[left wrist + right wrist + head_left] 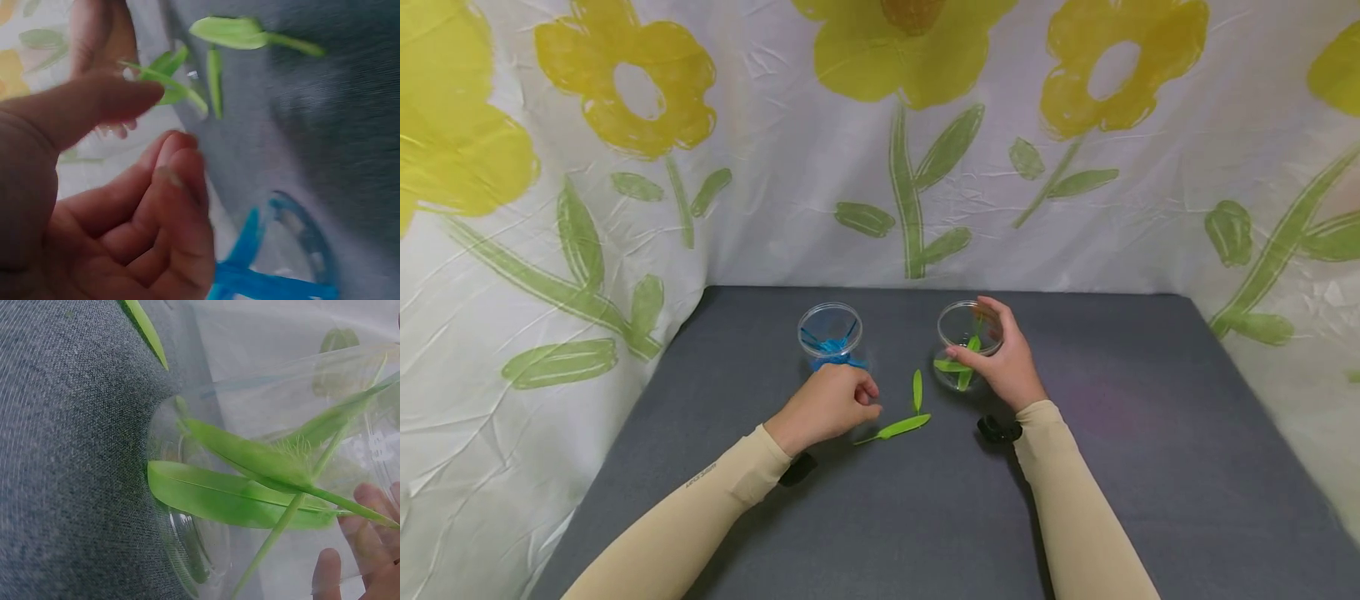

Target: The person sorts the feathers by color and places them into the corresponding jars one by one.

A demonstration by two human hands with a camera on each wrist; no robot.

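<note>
My right hand holds a clear plastic cup upright on the table, thumb and fingers around opposite sides. Inside it stand several green feathers, crossing each other. Two more green feathers lie on the cloth between the hands: one long feather slanting, and a short upright-looking feather behind it. Over the cloth, close to the long feather, hovers my left hand, its fingers loosely curled and thumb apart, nothing between them. Behind it, partly covered, is a second clear cup with blue feathers.
A dark grey cloth covers the table. White fabric with printed yellow flowers hangs along the back and both sides. A dark wrist camera sits under the right wrist, another camera under the left.
</note>
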